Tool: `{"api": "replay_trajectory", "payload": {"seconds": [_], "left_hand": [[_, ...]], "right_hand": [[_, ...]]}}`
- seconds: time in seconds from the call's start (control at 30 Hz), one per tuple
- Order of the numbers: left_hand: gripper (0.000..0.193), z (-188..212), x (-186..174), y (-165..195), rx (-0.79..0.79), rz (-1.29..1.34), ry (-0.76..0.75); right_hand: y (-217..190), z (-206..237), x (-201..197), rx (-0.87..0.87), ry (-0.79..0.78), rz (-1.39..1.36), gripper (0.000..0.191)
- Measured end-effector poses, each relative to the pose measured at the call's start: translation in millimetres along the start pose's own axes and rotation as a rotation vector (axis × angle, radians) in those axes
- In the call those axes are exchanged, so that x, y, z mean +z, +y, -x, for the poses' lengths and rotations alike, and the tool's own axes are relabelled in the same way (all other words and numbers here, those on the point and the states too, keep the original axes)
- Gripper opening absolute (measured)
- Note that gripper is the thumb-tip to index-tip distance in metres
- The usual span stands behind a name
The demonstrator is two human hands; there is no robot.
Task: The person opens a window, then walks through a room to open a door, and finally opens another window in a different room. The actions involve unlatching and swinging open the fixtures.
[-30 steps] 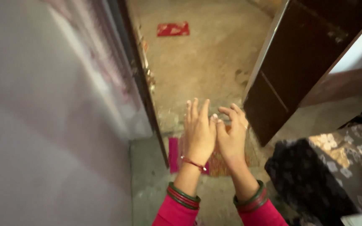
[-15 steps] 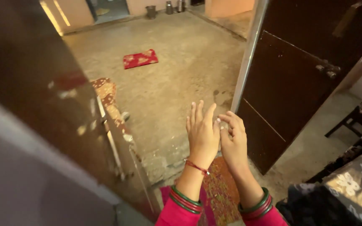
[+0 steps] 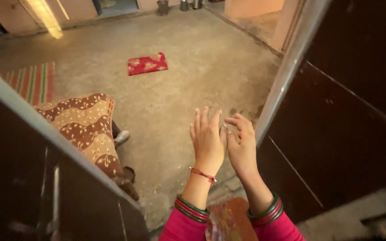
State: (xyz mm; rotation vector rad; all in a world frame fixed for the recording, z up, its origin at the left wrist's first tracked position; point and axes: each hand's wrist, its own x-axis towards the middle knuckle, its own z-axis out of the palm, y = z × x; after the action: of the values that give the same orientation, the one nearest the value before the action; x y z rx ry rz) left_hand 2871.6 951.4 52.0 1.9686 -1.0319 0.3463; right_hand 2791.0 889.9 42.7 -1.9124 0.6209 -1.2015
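your left hand (image 3: 207, 139) | open, fingers up, empty | your right hand (image 3: 242, 147) | open, empty, touching left | dark door (image 3: 336, 134) just right of it: stiff, heavy; take its pale edge

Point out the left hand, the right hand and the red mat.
left hand (image 3: 207, 136), head view, back of the hand
right hand (image 3: 242, 149), head view, back of the hand
red mat (image 3: 147, 64), head view, middle of its top
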Motion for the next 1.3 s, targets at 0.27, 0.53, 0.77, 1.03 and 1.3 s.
{"api": "replay_trajectory", "payload": {"seconds": [0.27, 0.53, 0.77, 1.03, 1.3], "left_hand": [[0.048, -136.6, 66.6, -69.6, -0.123, 0.041, 0.026], [0.048, -245.9, 135.3, -179.3, 0.007, 0.043, 0.083], [0.042, -397.4, 166.9, -264.4, 0.059, -0.009, 0.068], [0.047, -519.4, 173.2, -326.4, 0.075, 0.034, 0.107], [0.051, -584.5, 207.1, -373.3, 0.086, -0.006, -0.013]], "right_hand": [[65.4, -142.7, 79.6, 0.012, -0.019, -0.037, 0.028], [132.9, -247.4, 170.0, -0.031, -0.086, -0.049, 0.027], [153.9, -389.4, 282.2, -0.029, -0.063, -0.068, 0.028], [166.1, -488.0, 362.9, -0.020, -0.022, -0.004, 0.026], [206.6, -551.4, 394.5, 0.001, 0.024, 0.043, 0.026]]}}
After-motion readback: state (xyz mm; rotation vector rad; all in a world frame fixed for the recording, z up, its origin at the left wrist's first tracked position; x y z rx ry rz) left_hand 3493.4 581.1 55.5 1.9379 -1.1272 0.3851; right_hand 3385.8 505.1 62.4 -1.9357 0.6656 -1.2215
